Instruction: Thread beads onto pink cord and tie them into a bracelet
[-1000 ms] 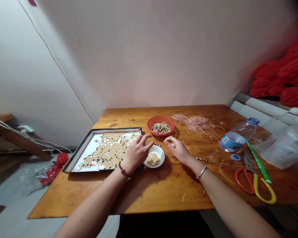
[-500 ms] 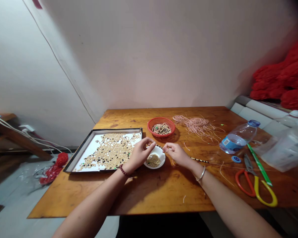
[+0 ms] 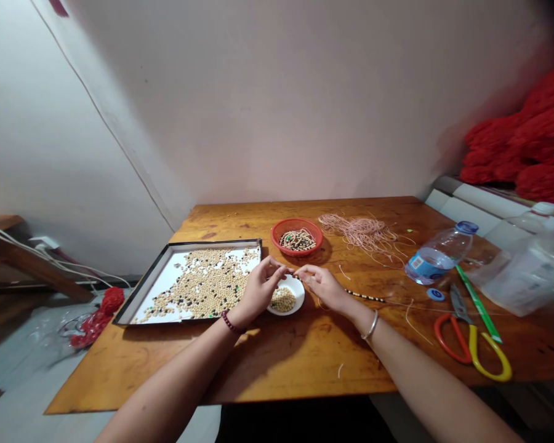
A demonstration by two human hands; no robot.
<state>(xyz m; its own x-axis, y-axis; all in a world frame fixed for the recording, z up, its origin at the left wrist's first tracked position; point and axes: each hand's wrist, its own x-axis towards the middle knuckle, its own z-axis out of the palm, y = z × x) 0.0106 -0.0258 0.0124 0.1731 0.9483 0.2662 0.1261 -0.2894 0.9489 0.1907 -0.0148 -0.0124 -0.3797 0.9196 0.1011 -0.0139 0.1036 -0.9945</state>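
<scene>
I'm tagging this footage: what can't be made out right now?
Head view:
Exact grip of left hand and right hand: too small, partly covered by the hands.
Rim of the white dish, upper left: hidden by the left hand.
Print on the bottle label: too small.
Red bundle and clear plastic: right sides cut off by the picture edge.

Pale wall [image 3: 277, 111], brown wooden table [image 3: 281, 372], grey floor [image 3: 28, 378]
</scene>
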